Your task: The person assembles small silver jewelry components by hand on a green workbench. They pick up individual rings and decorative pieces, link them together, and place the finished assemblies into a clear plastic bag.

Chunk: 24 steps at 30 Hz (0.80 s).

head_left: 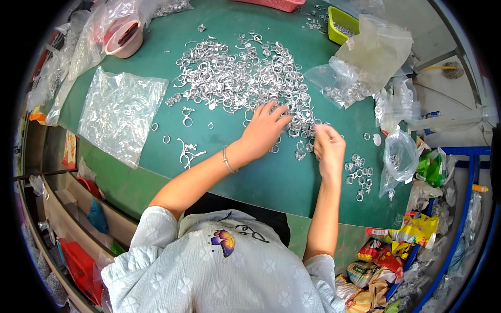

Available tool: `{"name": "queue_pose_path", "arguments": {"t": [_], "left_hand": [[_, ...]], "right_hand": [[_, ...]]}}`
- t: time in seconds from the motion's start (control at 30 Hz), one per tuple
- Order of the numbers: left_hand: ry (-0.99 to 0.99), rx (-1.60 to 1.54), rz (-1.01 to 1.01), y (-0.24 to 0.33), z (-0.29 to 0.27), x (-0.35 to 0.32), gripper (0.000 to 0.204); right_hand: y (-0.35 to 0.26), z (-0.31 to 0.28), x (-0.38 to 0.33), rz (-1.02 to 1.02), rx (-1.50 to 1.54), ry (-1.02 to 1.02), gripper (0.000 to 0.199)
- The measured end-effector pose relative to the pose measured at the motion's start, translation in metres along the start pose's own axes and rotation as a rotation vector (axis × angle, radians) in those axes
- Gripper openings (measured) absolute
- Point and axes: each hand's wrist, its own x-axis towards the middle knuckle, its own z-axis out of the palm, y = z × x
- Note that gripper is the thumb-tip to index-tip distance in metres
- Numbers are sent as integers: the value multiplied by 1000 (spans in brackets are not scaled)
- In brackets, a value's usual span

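A broad heap of silver metal rings [235, 78] is spread over the green tabletop [209, 141]. My left hand [263, 130] rests at the heap's near edge, fingers apart and touching the rings. Just right of it, my right hand [330, 148] is closed with its fingertips drawn together beside the heap; whatever it may hold is too small to make out. A smaller group of rings [360, 175] lies to the right of my right wrist. Left of my left hand are a few loose rings [187, 117] and a bunch of branched metal pieces [189, 153].
A flat clear plastic bag [122, 112] lies on the left. Behind it stands a pink bowl [128, 44]. At the far right are a green basket [342, 26] and an opened bag with rings [360, 62]. Another small bag [399, 156] sits at the right edge.
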Motion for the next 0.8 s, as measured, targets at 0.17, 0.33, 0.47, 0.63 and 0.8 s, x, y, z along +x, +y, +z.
{"name": "queue_pose_path", "arguments": {"t": [0.17, 0.33, 0.47, 0.63, 0.8], "left_hand": [[16, -85, -20, -4, -12, -24, 36], [-80, -183, -91, -2, -37, -45, 24], [-16, -226, -196, 2, -46, -40, 24], [16, -59, -93, 8, -30, -32, 29], [-159, -163, -106, 11, -36, -56, 32]], "right_hand": [[11, 33, -1, -500, -1200, 70, 40], [4, -5, 1, -327, -1340, 119, 42], [-1, -29, 0, -258, -1343, 293, 35], [-3, 20, 9, -369, -1075, 144, 21], [15, 43, 35, -410, -1067, 84, 15]]}}
